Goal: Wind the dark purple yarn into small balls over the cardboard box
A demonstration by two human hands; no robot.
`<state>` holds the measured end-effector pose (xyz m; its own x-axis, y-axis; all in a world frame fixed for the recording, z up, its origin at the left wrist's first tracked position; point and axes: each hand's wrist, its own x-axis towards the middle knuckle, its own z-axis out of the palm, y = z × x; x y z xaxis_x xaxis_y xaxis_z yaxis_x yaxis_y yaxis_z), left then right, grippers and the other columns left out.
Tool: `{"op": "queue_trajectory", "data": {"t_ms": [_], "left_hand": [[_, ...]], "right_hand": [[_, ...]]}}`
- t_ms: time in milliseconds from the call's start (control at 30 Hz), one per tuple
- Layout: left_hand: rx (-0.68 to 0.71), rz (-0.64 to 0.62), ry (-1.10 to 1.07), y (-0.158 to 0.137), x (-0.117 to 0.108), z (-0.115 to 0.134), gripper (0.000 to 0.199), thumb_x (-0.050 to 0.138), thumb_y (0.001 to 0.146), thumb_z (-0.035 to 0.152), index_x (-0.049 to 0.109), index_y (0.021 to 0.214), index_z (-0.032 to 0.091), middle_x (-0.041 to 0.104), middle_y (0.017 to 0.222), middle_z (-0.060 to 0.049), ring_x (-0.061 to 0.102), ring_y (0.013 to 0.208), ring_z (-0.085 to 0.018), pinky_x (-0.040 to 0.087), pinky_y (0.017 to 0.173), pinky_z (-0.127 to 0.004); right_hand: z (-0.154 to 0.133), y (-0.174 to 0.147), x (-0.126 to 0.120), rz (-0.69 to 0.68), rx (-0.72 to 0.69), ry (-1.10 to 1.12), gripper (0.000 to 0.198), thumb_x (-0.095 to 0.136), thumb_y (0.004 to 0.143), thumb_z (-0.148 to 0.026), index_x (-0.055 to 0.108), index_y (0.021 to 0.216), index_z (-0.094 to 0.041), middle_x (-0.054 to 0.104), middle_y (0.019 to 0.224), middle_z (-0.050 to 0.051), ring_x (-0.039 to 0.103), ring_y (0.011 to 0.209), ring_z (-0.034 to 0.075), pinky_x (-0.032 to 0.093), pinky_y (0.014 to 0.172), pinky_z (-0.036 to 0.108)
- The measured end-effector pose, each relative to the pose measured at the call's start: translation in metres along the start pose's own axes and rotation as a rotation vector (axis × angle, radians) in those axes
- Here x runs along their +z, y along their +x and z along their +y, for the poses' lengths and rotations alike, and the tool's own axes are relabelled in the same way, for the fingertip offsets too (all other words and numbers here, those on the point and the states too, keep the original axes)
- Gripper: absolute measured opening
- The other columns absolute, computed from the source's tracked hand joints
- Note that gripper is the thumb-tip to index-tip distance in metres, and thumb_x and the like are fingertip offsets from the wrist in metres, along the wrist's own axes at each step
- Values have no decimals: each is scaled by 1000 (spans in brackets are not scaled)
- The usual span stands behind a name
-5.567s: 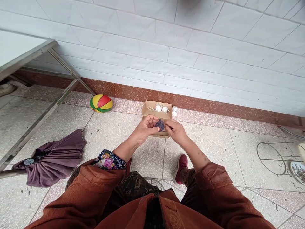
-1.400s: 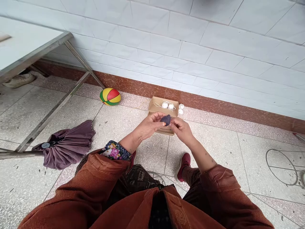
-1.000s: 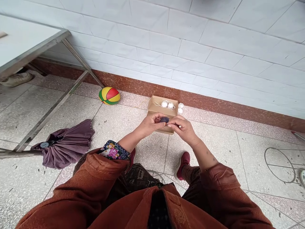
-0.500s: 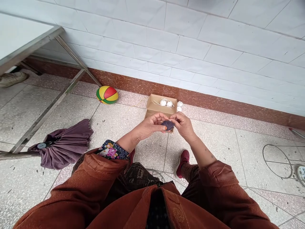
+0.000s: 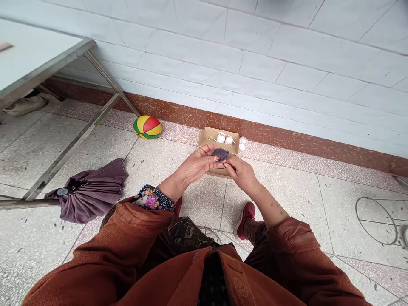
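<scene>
Head view shows the dark grey yarn ball (image 5: 220, 154) clamped between the left hand's (image 5: 198, 165) thumb and fingers, the right hand (image 5: 242, 173) curled at its edge, though whether on a strand cannot be told. Winding seems in hand; another turn would call for a steady left hold, in front of the cardboard box (image 5: 209, 130) with white yarn balls (image 5: 220, 137).

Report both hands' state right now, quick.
Left hand: closed, holding the dark yarn ball.
Right hand: fingers curled by the ball's edge; whether they pinch a strand can't be told.
</scene>
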<state>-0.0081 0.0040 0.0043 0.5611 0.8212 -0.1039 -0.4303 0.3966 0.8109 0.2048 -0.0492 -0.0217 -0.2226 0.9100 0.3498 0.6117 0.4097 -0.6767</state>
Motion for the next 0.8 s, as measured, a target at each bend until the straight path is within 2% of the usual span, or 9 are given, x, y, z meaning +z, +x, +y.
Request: {"op": "queue_trajectory", "data": {"t_ms": [167, 300, 433, 533, 633, 733, 800], "left_hand": [[37, 119, 374, 2, -4, 0, 37, 90, 72, 20, 70, 103, 18, 75, 96, 1, 67, 86, -11, 52, 84, -27], [16, 27, 487, 2, 1, -1, 32, 87, 73, 22, 71, 101, 17, 74, 93, 0, 66, 83, -13, 51, 83, -30], [-62, -123, 424, 0, 3, -5, 31, 87, 76, 23, 74, 103, 16, 77, 96, -2, 69, 85, -14, 53, 86, -32], [-74, -167, 279, -1, 2, -8, 42, 92, 75, 24, 72, 112, 18, 79, 101, -3, 73, 91, -16, 56, 88, -33], [-74, -159, 133, -2, 2, -9, 57, 96, 74, 23, 69, 124, 23, 81, 107, -4, 75, 96, -17, 57, 88, -32], [-72, -110, 75, -2, 2, -7, 49, 96, 75, 23, 72, 118, 21, 80, 110, -5, 74, 97, -16, 57, 91, -32], [-56, -52, 55, -1, 1, -5, 42, 96, 74, 23, 74, 110, 19, 79, 108, -4, 74, 99, -16, 57, 95, -33]], "right_hand": [[-11, 1, -12, -99, -75, 144, 17, 63, 109, -36, 77, 108, -26, 80, 100, 5, 73, 89, 21, 59, 83, 35], [-10, 8, -22, -36, -26, 169, 18, 68, 108, -39, 80, 100, -28, 78, 94, 4, 70, 89, 22, 58, 84, 38], [-3, 12, -23, 75, 53, 128, 18, 72, 105, -38, 78, 92, -27, 74, 88, 4, 66, 85, 22, 56, 81, 36], [2, 13, -16, 119, 81, 138, 19, 73, 104, -35, 74, 88, -25, 70, 84, 2, 63, 80, 20, 53, 78, 34], [5, 12, -8, 125, 125, 149, 19, 69, 104, -30, 71, 86, -24, 69, 82, 1, 62, 78, 19, 51, 76, 32], [6, 10, -2, 80, 173, 135, 17, 65, 103, -25, 69, 87, -24, 70, 84, 1, 63, 78, 18, 51, 75, 31], [5, 7, 2, 35, 156, 127, 15, 65, 103, -25, 69, 88, -24, 71, 85, 2, 64, 80, 19, 52, 76, 31]]}}
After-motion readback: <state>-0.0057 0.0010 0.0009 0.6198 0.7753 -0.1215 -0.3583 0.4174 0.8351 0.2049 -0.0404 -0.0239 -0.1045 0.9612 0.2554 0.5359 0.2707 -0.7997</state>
